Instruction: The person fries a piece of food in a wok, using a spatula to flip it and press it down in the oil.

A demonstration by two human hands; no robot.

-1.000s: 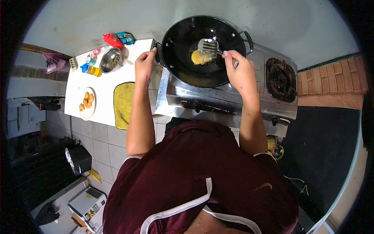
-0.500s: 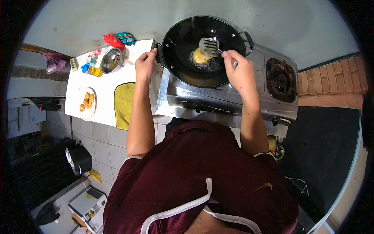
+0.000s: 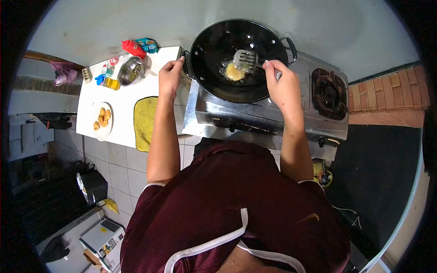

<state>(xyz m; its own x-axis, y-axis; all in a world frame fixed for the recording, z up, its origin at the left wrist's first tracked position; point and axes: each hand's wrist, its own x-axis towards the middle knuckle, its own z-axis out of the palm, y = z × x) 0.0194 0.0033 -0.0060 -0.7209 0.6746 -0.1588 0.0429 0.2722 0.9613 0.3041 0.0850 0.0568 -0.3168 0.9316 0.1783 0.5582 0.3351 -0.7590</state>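
A black wok [image 3: 218, 88] sits on the left side of the gas stove [image 3: 302, 91]. My left hand [image 3: 170, 75] is closed round the wok's left handle. In my right hand [image 3: 282, 84] is the handle of a slotted spatula [image 3: 246, 59], its metal head over the middle of the wok. A golden piece of frying food [image 3: 235, 72] lies in bubbling oil, just below and left of the spatula head, which partly overlaps it.
On the white table [image 3: 123, 104] at left are a plate [image 3: 105, 131] of fried pieces, a steel bowl [image 3: 126, 78], a red bottle [image 3: 133, 48], a yellow bottle [image 3: 111, 83] and a yellow-green cloth [image 3: 144, 123]. A bare burner [image 3: 328, 93] is at the stove's right.
My right hand and the spatula have shifted slightly, the head now a little lower and tilted differently. My left hand keeps hold of the wok handle.
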